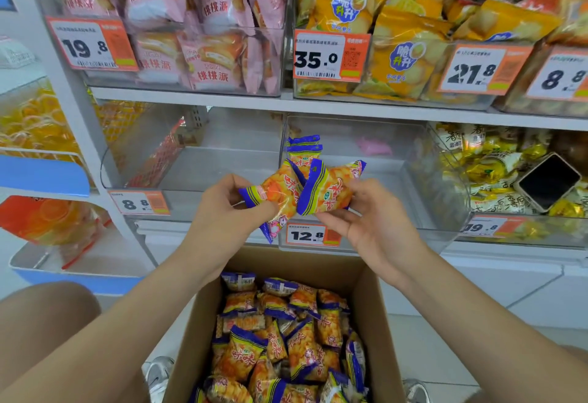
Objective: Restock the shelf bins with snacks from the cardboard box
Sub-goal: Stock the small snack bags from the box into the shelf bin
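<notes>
Nearest the camera stood the cardboard box [302, 264], open on the floor below the front edge of the lower shelf and well filled with orange-and-blue snack packets [280, 339]. Above it, a bundle of packets [299, 192] of the same kind was held between both hands, level with the shelf's front edge. The left grip [219, 208] pinched one packet by its blue end between thumb and curled fingers. The right grip [378, 224] pinched another from beneath, fingers curled round it. The bundle sat directly before the divider between two clear bins: the left bin [191, 164], bare of stock, and the middle bin [397, 186], tagged 12.8 [307, 235], holding only a small pink item [374, 148] at the back. Which bin was intended could not be told. In my judgement the step in hand was delivery to a bin. Done well, the bundle should be lifted clear of the front lip, carried fully to one side of the divider, and released low inside, so that no packet slips back into the box.
</notes>
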The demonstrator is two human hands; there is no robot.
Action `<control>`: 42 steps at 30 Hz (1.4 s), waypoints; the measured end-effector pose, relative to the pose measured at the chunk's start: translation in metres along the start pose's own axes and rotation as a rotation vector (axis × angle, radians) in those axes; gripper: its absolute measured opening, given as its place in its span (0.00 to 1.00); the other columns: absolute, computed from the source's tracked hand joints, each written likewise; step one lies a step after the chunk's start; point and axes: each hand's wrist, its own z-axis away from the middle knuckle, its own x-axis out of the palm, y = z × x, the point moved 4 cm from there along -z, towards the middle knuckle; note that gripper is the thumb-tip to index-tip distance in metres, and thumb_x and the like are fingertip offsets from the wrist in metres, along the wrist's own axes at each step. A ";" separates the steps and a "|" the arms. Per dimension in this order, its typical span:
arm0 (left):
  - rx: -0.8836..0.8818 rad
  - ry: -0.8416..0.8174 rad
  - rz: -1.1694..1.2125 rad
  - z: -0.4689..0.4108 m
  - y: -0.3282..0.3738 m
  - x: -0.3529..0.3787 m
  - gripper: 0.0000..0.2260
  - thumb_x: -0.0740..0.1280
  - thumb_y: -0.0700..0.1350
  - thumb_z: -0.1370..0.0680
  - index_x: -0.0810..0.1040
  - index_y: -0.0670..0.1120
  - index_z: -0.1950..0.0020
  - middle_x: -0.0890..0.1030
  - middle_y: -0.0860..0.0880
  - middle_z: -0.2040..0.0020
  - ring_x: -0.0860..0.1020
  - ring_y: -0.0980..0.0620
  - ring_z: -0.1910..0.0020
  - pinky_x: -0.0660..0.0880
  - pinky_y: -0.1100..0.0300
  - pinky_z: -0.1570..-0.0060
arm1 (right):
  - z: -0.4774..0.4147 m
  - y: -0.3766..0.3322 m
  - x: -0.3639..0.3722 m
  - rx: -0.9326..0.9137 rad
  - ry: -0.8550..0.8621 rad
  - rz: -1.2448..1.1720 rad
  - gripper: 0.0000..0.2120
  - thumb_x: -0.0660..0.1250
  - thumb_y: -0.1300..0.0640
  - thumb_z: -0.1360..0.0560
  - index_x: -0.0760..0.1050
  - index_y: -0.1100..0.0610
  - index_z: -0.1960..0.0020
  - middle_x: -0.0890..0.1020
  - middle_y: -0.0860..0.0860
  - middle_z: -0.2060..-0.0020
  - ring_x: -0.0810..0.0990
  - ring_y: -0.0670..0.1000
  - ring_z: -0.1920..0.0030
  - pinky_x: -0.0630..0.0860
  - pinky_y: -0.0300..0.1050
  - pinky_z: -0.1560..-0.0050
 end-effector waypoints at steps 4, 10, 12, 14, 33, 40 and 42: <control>-0.004 -0.035 0.092 0.001 0.003 0.003 0.18 0.75 0.34 0.25 0.78 0.50 0.40 0.86 0.49 0.51 0.87 0.48 0.53 0.83 0.57 0.54 | -0.003 -0.001 -0.001 -0.024 0.020 0.038 0.12 0.70 0.56 0.19 0.78 0.63 0.40 0.88 0.55 0.49 0.86 0.52 0.45 0.84 0.49 0.46; 0.097 -0.064 0.040 0.001 0.008 0.005 0.18 0.74 0.36 0.23 0.82 0.52 0.36 0.87 0.52 0.47 0.85 0.50 0.45 0.81 0.51 0.42 | -0.007 0.001 0.001 -0.036 0.018 -0.107 0.13 0.69 0.57 0.19 0.74 0.51 0.35 0.85 0.53 0.53 0.80 0.51 0.59 0.75 0.43 0.59; 0.114 -0.014 0.020 -0.001 0.007 0.003 0.18 0.76 0.38 0.23 0.82 0.52 0.36 0.87 0.53 0.47 0.85 0.53 0.46 0.82 0.54 0.45 | -0.010 -0.001 0.001 -0.028 -0.015 -0.147 0.15 0.69 0.56 0.19 0.73 0.51 0.34 0.86 0.56 0.45 0.86 0.56 0.50 0.79 0.47 0.50; 0.134 0.007 -0.025 -0.002 0.009 0.003 0.18 0.78 0.40 0.25 0.81 0.53 0.38 0.87 0.56 0.48 0.85 0.55 0.49 0.82 0.61 0.51 | -0.012 0.000 -0.001 -0.008 -0.029 -0.125 0.18 0.72 0.53 0.22 0.73 0.55 0.34 0.86 0.57 0.45 0.86 0.55 0.47 0.81 0.45 0.49; 0.130 -0.220 -0.008 -0.012 0.023 0.025 0.24 0.77 0.52 0.28 0.77 0.52 0.34 0.85 0.56 0.41 0.84 0.56 0.42 0.83 0.59 0.47 | -0.035 -0.011 0.005 -0.157 -0.226 0.603 0.35 0.76 0.56 0.27 0.65 0.48 0.24 0.85 0.52 0.39 0.85 0.52 0.39 0.81 0.50 0.37; 0.186 -0.263 -0.396 -0.044 0.025 0.017 0.24 0.73 0.69 0.28 0.75 0.63 0.35 0.79 0.63 0.37 0.75 0.64 0.38 0.74 0.56 0.40 | -0.077 -0.013 0.004 -0.083 -0.271 0.450 0.29 0.76 0.59 0.34 0.76 0.63 0.35 0.85 0.60 0.41 0.85 0.58 0.43 0.80 0.58 0.36; 0.189 -0.224 -0.502 -0.053 0.017 0.019 0.31 0.67 0.73 0.26 0.71 0.59 0.28 0.74 0.58 0.32 0.73 0.59 0.35 0.72 0.55 0.37 | -0.096 -0.015 0.002 -0.065 -0.197 0.368 0.31 0.76 0.58 0.37 0.76 0.64 0.35 0.85 0.61 0.42 0.85 0.59 0.44 0.81 0.56 0.38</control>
